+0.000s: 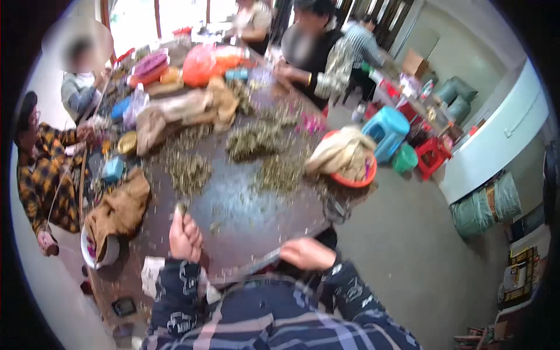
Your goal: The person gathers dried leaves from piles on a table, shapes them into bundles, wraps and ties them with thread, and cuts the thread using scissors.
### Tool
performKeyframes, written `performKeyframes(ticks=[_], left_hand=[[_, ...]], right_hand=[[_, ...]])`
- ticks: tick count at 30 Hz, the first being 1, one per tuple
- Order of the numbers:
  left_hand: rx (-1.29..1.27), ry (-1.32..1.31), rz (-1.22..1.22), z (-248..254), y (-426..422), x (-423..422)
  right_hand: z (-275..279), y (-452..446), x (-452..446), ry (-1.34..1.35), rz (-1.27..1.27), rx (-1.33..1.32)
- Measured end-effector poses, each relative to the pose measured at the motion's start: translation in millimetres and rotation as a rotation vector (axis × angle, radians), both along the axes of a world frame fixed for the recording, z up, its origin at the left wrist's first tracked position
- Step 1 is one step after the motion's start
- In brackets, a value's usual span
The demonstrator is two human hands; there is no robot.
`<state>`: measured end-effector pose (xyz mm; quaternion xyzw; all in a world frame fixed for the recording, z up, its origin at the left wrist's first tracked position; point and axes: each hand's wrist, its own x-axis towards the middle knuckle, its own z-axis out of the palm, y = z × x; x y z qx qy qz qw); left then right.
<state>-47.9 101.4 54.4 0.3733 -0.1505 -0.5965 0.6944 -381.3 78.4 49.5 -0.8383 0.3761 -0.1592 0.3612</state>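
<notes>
My left hand [185, 238] is raised over the near part of the dark table [242, 213], thumb and fingers closed on a small tuft of dried plant [182, 207]. At the table's near edge is my right hand [307, 254], its fingers curled together; whatever lies inside them, if anything, is hidden. Beyond the left hand is a loose pile of dried greenish plant matter [188, 174]. More of it lies in a middle heap [254, 141] and in a pile to the right [280, 173]. A few loose bits are scattered between my hands and the piles.
An orange basin [353, 181] with beige cloth stands at the table's right edge. Brown sacking [121, 207] covers part of a white bucket [108, 252] on the left. Several people sit or stand around the table. A blue stool [386, 131] and red stool [433, 154] are on the right.
</notes>
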Motion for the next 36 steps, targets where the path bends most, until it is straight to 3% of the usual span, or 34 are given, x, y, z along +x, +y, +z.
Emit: performKeyframes(ticks=[2,5,10,15,17,19,22,23,25,30,31,35,36], left_hand=[[0.028,-0.029,0.038,10.7,1.9,-9.7],[-0.058,0.032,-0.067,3.3,10.4,-5.7],[-0.022,0.105,-0.094,-2.6,24.8,0.1],[0.01,0.011,-0.001,6.7,31.2,-10.6],[0.041,-0.042,0.023,7.2,36.5,-21.8],[0.113,-0.123,0.07,18.1,42.4,-37.1],[0.063,-0.506,-0.142,0.1,51.3,-42.7],[0.051,-0.509,-0.122,3.2,53.1,-44.8],[-0.003,-0.84,-0.324,7.5,59.3,-48.7],[-0.126,-1.107,-0.488,-12.4,69.1,-41.0],[-0.127,-1.104,-0.471,-7.4,69.4,-37.7],[0.094,-0.689,-0.845,29.2,68.1,-16.4],[0.092,-0.646,-0.821,32.0,66.8,-10.0]], right_hand=[[17.5,5.7,-8.3,0.167,-0.083,0.01],[8.8,13.3,-25.7,0.116,-0.154,0.016],[-6.2,26.7,-34.7,0.291,-0.204,0.15],[-28.9,36.0,-14.1,0.028,-0.084,0.169],[-25.8,34.6,8.6,0.065,0.05,0.338],[-28.1,34.0,35.1,0.012,0.229,0.391],[-35.2,37.7,82.8,0.01,0.455,0.351],[-32.8,36.7,91.8,0.014,0.47,0.333],[-28.9,36.2,101.1,0.019,0.563,0.515],[2.4,32.6,104.4,-0.062,0.464,0.661],[8.0,31.1,104.0,-0.051,0.475,0.654],[31.4,20.5,91.6,-0.143,0.36,0.447],[41.9,18.2,88.8,-0.152,0.312,0.387]])
